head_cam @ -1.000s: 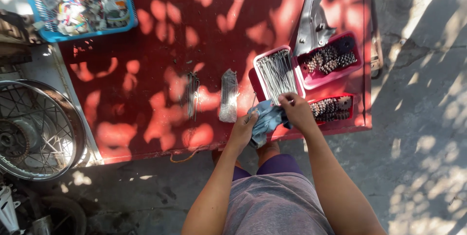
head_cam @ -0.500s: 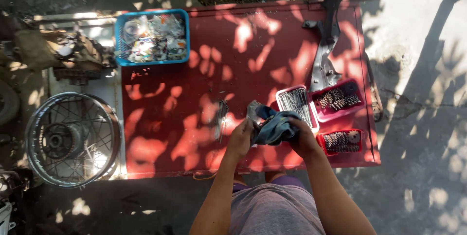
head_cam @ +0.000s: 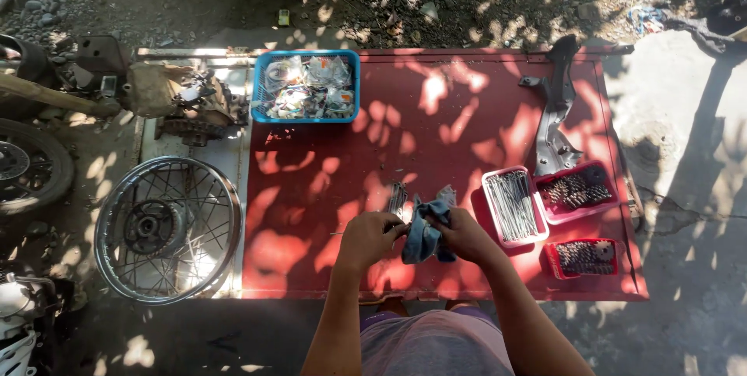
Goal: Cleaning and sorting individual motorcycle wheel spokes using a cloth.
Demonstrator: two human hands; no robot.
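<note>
a crumpled blue-grey cloth rag [head_cam: 426, 230] is held above the near edge of the red metal tabletop [head_cam: 467, 123], roughly midway along it. the rag is gripped by the right hand [head_cam: 465, 236], whose fingers are closed around its lower folds. the left hand [head_cam: 369, 236] is clenched just beside it, and a thin metal spoke [head_cam: 366, 230] is pinched in it, with one end reaching to the rag. a small bundle of loose grey spokes [head_cam: 398, 197] is laid on the tabletop just beyond the hands.

toward the near right corner a white rectangular tray of straight silver spokes [head_cam: 513, 206] is set, and beside it two red plastic trays of small dark metal parts [head_cam: 580, 189] are placed, one behind the other. a grey bent metal bracket [head_cam: 554, 111] is stretched along the right edge up to the far right corner. at the far left corner a blue plastic basket of bagged parts [head_cam: 306, 87] is seen. off the left edge a spoked wheel rim [head_cam: 167, 228] is laid flat on a pale board.
</note>
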